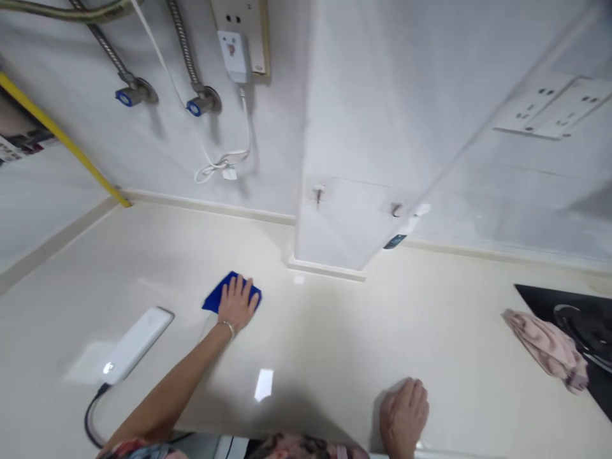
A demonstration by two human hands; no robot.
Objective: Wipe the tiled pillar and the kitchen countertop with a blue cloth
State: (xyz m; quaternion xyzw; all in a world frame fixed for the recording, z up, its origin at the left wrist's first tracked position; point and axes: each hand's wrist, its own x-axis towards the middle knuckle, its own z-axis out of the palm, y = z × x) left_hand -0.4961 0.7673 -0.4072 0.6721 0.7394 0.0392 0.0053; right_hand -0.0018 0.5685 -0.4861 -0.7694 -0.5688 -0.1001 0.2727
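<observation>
My left hand [235, 304] lies on a folded blue cloth [217, 294] on the glossy cream countertop [315, 331]. Its fingers are spread flat over the cloth and press it down; a bracelet [228, 327] circles the wrist. Near the counter's front edge rests my right hand [404, 414], its fingers curled in against the surface. No object shows in it, though the palm side is hidden. Left of the cloth lies a long white device [138, 344] with a dark cable [90, 411] plugged into its near end.
A pink cloth [549, 347] lies partly over a black cooktop [574, 319] at right. A wall pillar [354, 140] juts out behind the counter. A yellow pipe [62, 137], two valves [198, 105] and a white plug [234, 57] with a hanging cord are along the back wall.
</observation>
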